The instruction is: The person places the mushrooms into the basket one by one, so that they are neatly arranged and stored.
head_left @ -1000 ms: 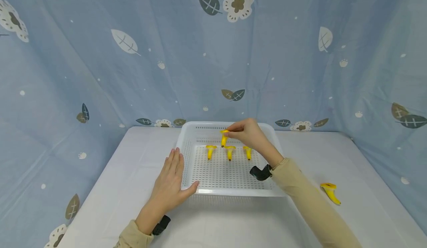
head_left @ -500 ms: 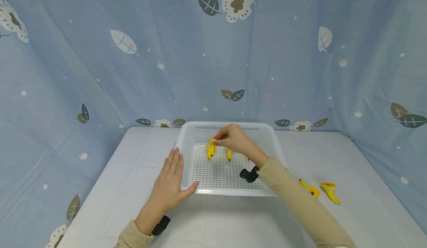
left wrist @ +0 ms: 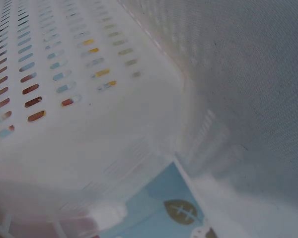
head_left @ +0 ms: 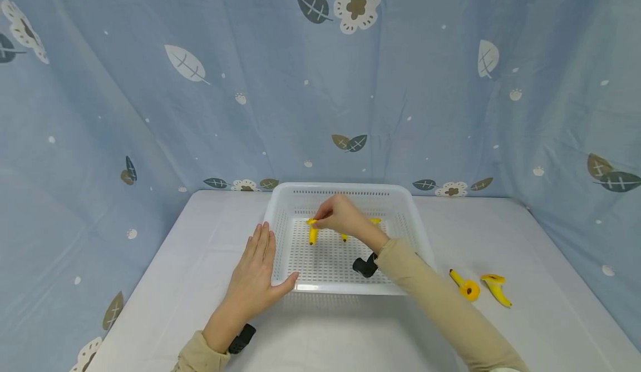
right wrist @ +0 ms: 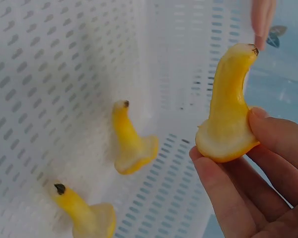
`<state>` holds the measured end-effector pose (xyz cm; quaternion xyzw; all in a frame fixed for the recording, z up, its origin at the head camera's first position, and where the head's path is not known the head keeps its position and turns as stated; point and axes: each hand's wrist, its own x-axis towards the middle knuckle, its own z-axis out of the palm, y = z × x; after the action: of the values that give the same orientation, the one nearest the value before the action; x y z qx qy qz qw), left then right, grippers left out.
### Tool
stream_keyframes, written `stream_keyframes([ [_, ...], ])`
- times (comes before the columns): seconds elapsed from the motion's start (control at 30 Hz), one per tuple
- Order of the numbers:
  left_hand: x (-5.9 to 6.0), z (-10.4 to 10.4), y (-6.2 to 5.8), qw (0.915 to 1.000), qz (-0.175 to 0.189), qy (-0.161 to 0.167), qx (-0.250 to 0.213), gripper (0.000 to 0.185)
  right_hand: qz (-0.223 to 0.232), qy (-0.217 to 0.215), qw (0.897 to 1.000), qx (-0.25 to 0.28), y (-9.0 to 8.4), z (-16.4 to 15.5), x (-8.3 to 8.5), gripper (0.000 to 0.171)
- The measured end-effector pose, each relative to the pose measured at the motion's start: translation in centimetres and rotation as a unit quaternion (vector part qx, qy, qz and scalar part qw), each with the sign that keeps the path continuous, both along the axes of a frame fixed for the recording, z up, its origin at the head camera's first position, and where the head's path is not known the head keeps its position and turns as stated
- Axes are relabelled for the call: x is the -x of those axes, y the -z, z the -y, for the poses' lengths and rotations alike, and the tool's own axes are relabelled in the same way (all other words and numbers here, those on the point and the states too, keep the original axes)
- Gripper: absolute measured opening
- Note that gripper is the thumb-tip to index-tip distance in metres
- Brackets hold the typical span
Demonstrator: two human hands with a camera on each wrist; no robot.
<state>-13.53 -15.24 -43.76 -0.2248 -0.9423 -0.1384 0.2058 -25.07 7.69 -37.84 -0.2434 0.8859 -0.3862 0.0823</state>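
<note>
In the head view my right hand (head_left: 340, 215) is over the back left part of a white plastic basket (head_left: 345, 288). Its thumb and fingers pinch a small yellow banana-shaped piece (right wrist: 228, 104) by the flared end, dark tip pointing away. Two similar yellow pieces (right wrist: 131, 144) appear beyond it in the right wrist view, on the basket floor. The head view shows one yellow piece (head_left: 344, 238) partly behind the wrist and another (head_left: 375, 221) farther right. My left hand (head_left: 256, 274) rests with straight fingers along the basket's left rim, thumb at the front corner.
On the white table (head_left: 220, 211), right of the basket, lie two more yellow pieces: one (head_left: 464, 286) near the sleeve, another (head_left: 496, 290) farther right. A blue patterned curtain (head_left: 320, 83) hangs behind. The left wrist view shows the basket's slotted wall (left wrist: 89, 114).
My right hand has moved left and down inside the basket with the yellow banana-shaped piece. Its sleeve has uncovered another yellow piece on the table. The left hand has stayed put.
</note>
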Motion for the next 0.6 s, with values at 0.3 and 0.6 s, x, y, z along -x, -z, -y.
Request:
stream_keyframes([
  [0.3, 0.0, 0.0, 0.0, 1.0000, -0.006, 0.000, -0.001, 0.095, 0.003, -0.024, 1.000, -0.010, 0.9, 0.6, 0.2, 0.004],
  [0.6, 0.1, 0.0, 0.0, 1.0000, -0.002, 0.001, -0.001, 0.096, -0.009, -0.052, 0.998, -0.030, 1.6, 1.1, 0.3, 0.005],
])
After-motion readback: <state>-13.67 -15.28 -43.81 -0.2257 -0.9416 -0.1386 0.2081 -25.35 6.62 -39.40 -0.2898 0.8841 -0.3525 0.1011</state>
